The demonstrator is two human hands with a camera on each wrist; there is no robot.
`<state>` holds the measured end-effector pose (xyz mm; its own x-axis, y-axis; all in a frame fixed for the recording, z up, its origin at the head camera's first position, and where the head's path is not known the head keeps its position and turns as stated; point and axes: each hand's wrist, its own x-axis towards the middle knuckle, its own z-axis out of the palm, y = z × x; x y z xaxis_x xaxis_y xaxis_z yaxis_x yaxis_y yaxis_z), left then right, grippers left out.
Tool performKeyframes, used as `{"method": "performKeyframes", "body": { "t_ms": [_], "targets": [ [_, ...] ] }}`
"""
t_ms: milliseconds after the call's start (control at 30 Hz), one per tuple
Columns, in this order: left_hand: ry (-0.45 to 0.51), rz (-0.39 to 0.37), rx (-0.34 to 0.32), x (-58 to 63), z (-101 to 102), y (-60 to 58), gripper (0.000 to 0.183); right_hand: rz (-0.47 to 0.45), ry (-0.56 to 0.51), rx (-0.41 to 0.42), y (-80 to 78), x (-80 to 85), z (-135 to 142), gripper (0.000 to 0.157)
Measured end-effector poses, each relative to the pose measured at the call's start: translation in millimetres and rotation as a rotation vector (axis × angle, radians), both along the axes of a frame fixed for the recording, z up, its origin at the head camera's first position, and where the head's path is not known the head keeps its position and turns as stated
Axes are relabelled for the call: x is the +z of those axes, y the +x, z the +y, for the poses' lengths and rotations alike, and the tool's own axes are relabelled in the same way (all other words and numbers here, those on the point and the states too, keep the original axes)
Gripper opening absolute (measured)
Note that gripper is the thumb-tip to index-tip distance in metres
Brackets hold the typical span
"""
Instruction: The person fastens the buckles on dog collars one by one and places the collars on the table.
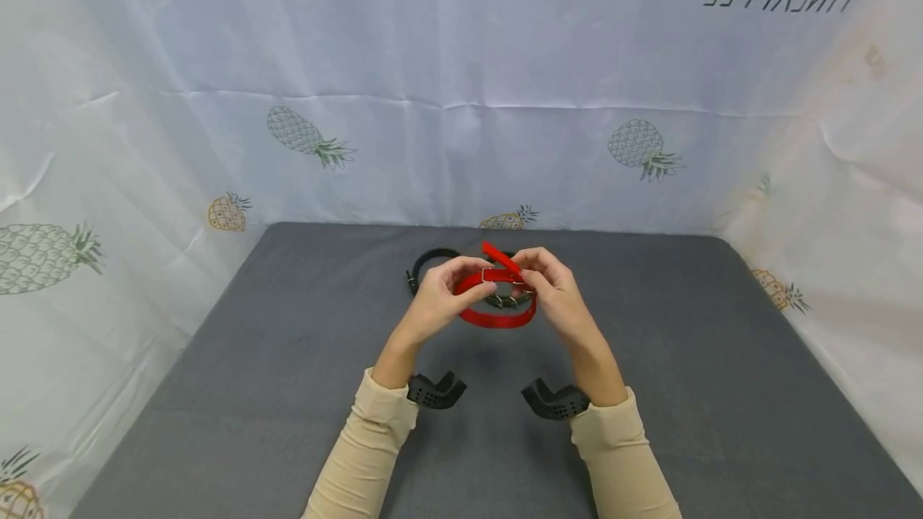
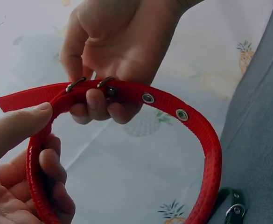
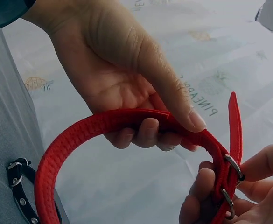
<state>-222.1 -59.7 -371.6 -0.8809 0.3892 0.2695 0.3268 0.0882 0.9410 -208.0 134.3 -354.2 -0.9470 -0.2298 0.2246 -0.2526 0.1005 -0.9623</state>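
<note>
A red collar (image 1: 497,320) with metal-ringed holes is held up in a loop between both hands. My left hand (image 1: 438,292) grips the band beside the buckle, its thumb on the outer face and its fingers behind, as the right wrist view shows. My right hand (image 1: 558,292) pinches the collar at the metal buckle (image 3: 234,168), where a second metal ring (image 3: 228,204) sits close by. The strap's free red end (image 2: 29,96) passes through the buckle area and sticks out past it.
Behind the hands, a black collar (image 1: 431,253) and a dark collar with metal rings (image 1: 505,300) lie on the grey table (image 1: 288,391). Pineapple-printed white cloth (image 1: 447,38) hangs at the back and sides. Each wrist wears a black mount (image 1: 436,391).
</note>
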Motion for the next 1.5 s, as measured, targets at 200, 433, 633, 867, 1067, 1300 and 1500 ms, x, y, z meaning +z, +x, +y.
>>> {"method": "performKeyframes", "body": {
  "t_ms": [200, 433, 633, 867, 1067, 1300, 1500],
  "targets": [
    [-0.004, 0.040, -0.002, -1.8, 4.0, 1.4, 0.031, -0.045, 0.012, 0.002, 0.8, 0.4, -1.1, 0.028],
    [-0.058, 0.153, 0.045, -2.2, 5.1, 3.1, 0.029, -0.052, 0.011, 0.016, 1.7, 0.6, -4.4, 0.030],
    [-0.076, 0.214, 0.060, -2.9, 5.3, 2.8, 0.027, -0.043, 0.007, 0.006, 1.4, 0.3, -7.2, 0.029],
    [-0.086, 0.261, 0.069, -2.3, 3.0, 0.7, 0.026, -0.025, -0.035, -0.015, 0.8, -1.8, -7.9, 0.024],
    [-0.074, 0.234, 0.061, -1.1, -0.1, 0.6, 0.025, 0.019, -0.073, 0.004, 3.2, -1.2, -6.6, 0.019],
    [-0.055, 0.258, 0.039, -0.2, -2.8, 1.1, 0.025, 0.081, -0.116, 0.044, 3.5, -3.0, -6.3, 0.023],
    [-0.050, 0.251, 0.025, 1.0, -3.6, 1.5, 0.026, 0.118, -0.157, 0.047, 2.7, -5.2, -9.9, 0.026]
  ]
}}
